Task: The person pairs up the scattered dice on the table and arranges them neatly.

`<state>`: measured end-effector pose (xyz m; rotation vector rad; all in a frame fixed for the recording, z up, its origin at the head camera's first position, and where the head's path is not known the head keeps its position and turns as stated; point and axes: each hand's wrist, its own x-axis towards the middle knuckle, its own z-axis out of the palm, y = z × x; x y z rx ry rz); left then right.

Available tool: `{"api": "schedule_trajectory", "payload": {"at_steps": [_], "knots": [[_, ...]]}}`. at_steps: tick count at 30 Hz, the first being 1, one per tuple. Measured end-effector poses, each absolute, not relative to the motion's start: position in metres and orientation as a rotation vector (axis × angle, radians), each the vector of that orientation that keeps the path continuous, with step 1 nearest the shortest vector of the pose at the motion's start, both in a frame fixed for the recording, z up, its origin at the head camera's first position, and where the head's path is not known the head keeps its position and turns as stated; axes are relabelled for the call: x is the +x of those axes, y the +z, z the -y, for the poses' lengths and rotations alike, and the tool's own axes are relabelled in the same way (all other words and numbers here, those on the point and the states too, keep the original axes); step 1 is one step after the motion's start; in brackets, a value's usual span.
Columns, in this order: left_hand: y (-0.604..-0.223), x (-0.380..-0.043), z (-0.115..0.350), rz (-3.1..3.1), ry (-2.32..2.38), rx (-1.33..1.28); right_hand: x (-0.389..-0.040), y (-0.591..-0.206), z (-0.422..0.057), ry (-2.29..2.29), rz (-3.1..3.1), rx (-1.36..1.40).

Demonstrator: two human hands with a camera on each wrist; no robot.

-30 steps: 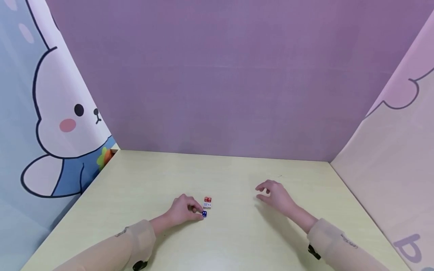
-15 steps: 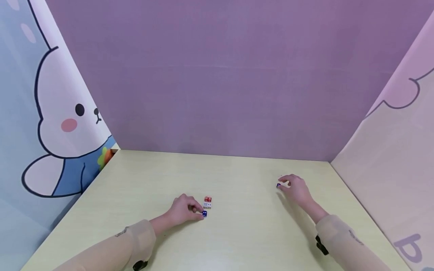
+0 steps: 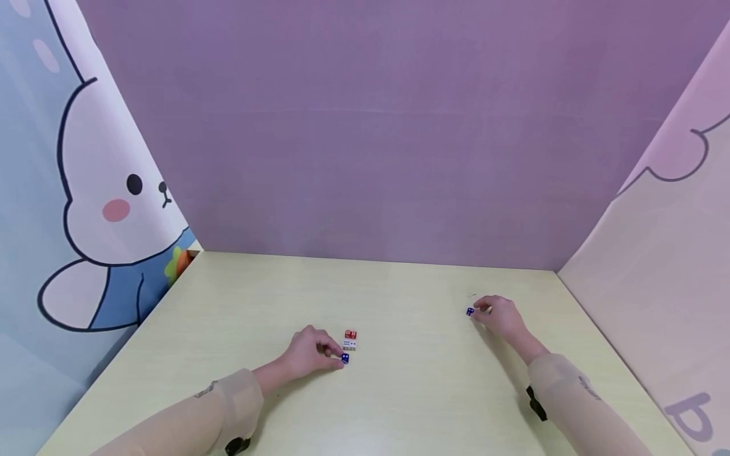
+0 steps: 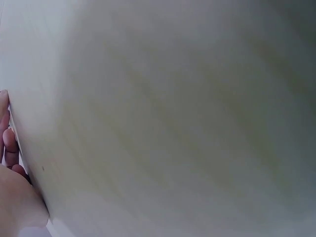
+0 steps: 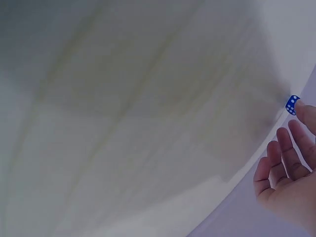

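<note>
In the head view my left hand (image 3: 310, 350) rests low over the table and pinches a blue die (image 3: 345, 358) between thumb and index finger. Right behind that die is a small tight group of white dice (image 3: 350, 344) and red dice (image 3: 350, 334). Farther to the right, my right hand (image 3: 499, 316) holds a second blue die (image 3: 470, 311) at its fingertips. The right wrist view shows the thumb against this blue die (image 5: 292, 105), its white pips visible. Only part of the left hand (image 4: 17, 197) shows in the left wrist view, with its die hidden.
The pale wooden table (image 3: 399, 405) ends at a purple backdrop (image 3: 371, 139). Printed cloth panels stand on both sides, the left one with a cartoon rabbit (image 3: 108, 171). A small mark (image 3: 472, 295) lies behind the right hand.
My right hand has moved right and back across the table to the second blue die and now pinches it. The left hand has stayed on its die by the group.
</note>
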<state>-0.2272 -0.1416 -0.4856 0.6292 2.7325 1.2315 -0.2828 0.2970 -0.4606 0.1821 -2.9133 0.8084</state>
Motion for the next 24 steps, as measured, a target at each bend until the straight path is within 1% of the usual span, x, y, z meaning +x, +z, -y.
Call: {"api": "schedule_trajectory", "payload": {"at_steps": [12, 24], "knots": [[-0.491, -0.231, 0.142, -2.738, 1.214, 0.626, -0.289, -0.471, -0.292, 0.799, 2.921, 0.225], [-0.489, -0.232, 0.139, -2.738, 1.23, 0.634, -0.287, -0.463, -0.277, 0.804, 2.951, 0.3]]}}
